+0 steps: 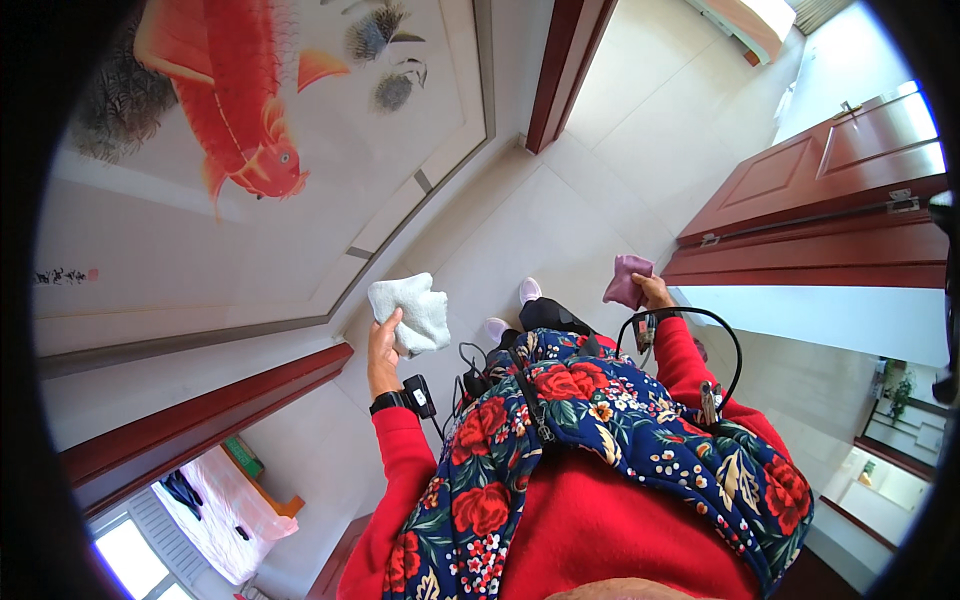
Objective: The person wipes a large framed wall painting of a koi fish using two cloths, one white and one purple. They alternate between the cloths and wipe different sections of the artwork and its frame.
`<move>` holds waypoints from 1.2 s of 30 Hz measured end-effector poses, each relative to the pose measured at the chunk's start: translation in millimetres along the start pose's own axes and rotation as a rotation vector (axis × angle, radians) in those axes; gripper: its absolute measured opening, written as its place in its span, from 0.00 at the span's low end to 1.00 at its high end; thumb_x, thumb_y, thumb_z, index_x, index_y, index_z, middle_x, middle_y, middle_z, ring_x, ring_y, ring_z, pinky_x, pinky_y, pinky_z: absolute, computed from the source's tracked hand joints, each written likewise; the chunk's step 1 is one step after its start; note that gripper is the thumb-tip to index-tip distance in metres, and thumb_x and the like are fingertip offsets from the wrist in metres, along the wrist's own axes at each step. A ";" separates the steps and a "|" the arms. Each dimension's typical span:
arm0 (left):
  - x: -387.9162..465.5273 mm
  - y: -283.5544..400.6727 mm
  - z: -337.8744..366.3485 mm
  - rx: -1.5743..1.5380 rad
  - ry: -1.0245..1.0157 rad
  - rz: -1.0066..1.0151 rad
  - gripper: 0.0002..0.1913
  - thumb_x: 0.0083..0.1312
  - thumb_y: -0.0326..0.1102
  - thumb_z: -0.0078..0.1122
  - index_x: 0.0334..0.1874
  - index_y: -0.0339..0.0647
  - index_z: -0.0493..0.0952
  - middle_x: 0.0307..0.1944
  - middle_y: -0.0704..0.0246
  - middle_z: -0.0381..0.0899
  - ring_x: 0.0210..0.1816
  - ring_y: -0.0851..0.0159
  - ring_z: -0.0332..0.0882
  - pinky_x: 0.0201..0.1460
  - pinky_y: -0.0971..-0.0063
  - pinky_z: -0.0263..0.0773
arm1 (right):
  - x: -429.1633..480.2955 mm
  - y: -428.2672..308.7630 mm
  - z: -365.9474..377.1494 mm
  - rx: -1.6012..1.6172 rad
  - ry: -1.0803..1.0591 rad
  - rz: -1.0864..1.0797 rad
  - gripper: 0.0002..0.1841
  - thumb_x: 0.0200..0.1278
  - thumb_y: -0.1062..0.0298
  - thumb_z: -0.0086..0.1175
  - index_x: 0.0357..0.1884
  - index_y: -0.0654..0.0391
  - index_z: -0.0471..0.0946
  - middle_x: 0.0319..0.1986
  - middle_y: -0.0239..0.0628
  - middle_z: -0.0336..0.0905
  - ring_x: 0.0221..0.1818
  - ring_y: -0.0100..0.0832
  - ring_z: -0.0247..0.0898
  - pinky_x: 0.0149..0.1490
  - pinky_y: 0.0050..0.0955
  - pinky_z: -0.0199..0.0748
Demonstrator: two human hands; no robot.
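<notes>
My left hand (385, 346) grips a folded white cloth (412, 311), its thumb pressed on top. Across from it, my right hand (652, 291) pinches a smaller folded mauve cloth (628, 279) between thumb and fingers. Both cloths are held up in front of me above the tiled floor, apart from each other. A black strap with a small device (418, 396) sits on my left wrist. From the gear at my right wrist loops a black cable (739, 352).
A framed painting of a red fish (255, 142) hangs on the wall to the left. An open brown door (817, 169) stands to the right. Brown door frames (559, 82) border rooms ahead and behind left, where a bed (217, 517) shows. Pale tiles (517, 217) cover the floor.
</notes>
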State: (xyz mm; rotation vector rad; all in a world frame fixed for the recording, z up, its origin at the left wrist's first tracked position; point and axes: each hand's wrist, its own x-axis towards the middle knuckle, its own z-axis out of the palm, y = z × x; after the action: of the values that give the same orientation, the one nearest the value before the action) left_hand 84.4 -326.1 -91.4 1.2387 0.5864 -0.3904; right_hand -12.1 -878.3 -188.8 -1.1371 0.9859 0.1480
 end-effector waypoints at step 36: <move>-72.4 7.3 -32.8 -0.212 0.098 0.082 0.26 0.58 0.33 0.63 0.58 0.36 0.66 0.53 0.62 0.72 0.54 0.58 0.70 0.57 0.58 0.67 | 40.8 -62.6 79.5 -0.083 -0.123 -0.093 0.15 0.54 0.70 0.54 0.44 0.63 0.74 0.38 0.41 0.77 0.38 0.39 0.77 0.42 0.43 0.76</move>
State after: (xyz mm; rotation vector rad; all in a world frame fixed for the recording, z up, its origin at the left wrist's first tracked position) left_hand 24.7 -295.1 -48.4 1.0778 0.6421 -0.1937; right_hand 93.2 -857.4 -169.6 -1.2327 0.8224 0.1830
